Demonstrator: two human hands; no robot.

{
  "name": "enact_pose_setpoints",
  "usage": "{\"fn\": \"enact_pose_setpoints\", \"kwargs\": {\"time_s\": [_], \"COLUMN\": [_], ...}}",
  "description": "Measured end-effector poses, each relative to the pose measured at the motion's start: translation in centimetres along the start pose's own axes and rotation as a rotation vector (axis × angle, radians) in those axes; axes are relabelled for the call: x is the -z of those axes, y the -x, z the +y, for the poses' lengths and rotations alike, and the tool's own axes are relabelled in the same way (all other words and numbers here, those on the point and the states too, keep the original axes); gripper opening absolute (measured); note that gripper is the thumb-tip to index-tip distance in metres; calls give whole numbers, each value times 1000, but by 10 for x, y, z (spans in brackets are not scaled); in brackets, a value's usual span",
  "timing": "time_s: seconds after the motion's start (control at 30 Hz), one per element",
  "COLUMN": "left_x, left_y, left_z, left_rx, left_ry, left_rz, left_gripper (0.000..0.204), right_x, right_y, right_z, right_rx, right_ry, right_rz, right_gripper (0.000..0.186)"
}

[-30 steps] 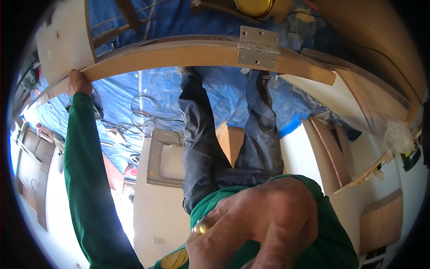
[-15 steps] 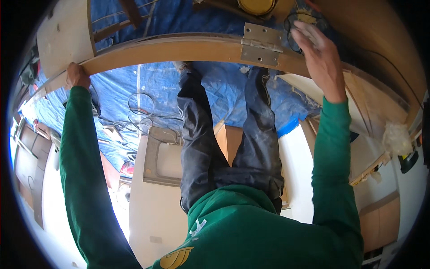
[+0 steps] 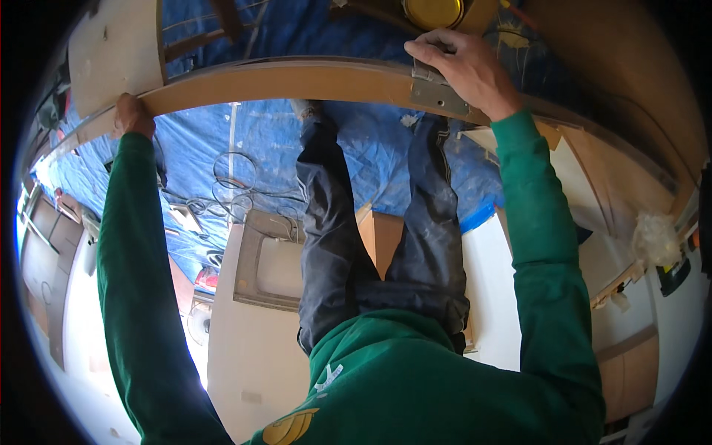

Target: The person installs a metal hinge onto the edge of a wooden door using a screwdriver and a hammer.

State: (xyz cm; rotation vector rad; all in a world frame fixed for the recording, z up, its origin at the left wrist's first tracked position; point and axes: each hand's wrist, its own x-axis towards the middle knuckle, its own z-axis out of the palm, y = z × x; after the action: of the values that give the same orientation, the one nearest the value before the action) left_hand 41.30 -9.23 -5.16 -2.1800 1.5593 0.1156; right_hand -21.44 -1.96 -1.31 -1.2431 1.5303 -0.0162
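A long wooden board or door edge [image 3: 282, 81] runs across the upper part of the head view, looking curved. My left hand [image 3: 134, 117] is closed round its left part, beside a pale wooden panel [image 3: 115, 52]. Toward the right, a metal hinge [image 3: 432, 96] lies against the edge, its lower leaf showing screw holes. My right hand [image 3: 475, 70] is closed over the hinge's upper leaf, thumb and fingers bent round it. That hand hides most of the upper leaf.
A blue tarp [image 3: 356, 167] covers the floor under my feet. Looped black cables [image 3: 233, 182] lie on it at the left. A round yellow tin [image 3: 434, 11] stands beyond the board. A crumpled plastic bag [image 3: 656, 239] is at the right, near wooden panels.
My right hand has moved left from beside the hinge and now grips its upper leaf. My left hand stays on the wooden edge.
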Motion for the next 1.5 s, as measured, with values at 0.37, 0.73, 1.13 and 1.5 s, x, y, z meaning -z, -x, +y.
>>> {"fn": "enact_pose_setpoints", "kwargs": {"time_s": [0.37, 0.73, 1.13, 1.5], "left_x": [-11, 8, 23, 30], "left_y": [-12, 5, 11, 7], "left_z": [-15, 13, 16, 12], "left_rx": [-49, 44, -39, -30], "left_ry": [-72, -88, -139, -102], "left_rz": [-3, -19, -66, -145], "left_gripper": [29, 27, 29, 26], "right_x": [-3, 46, 42, 49], "right_y": [15, 58, 69, 82], "right_z": [-3, 111, 99, 107], "right_rx": [433, -215, -347, 527], "right_ry": [228, 374, 422, 597], "right_rz": [-100, 603, 603, 422], "right_gripper": [43, 77, 77, 70]}}
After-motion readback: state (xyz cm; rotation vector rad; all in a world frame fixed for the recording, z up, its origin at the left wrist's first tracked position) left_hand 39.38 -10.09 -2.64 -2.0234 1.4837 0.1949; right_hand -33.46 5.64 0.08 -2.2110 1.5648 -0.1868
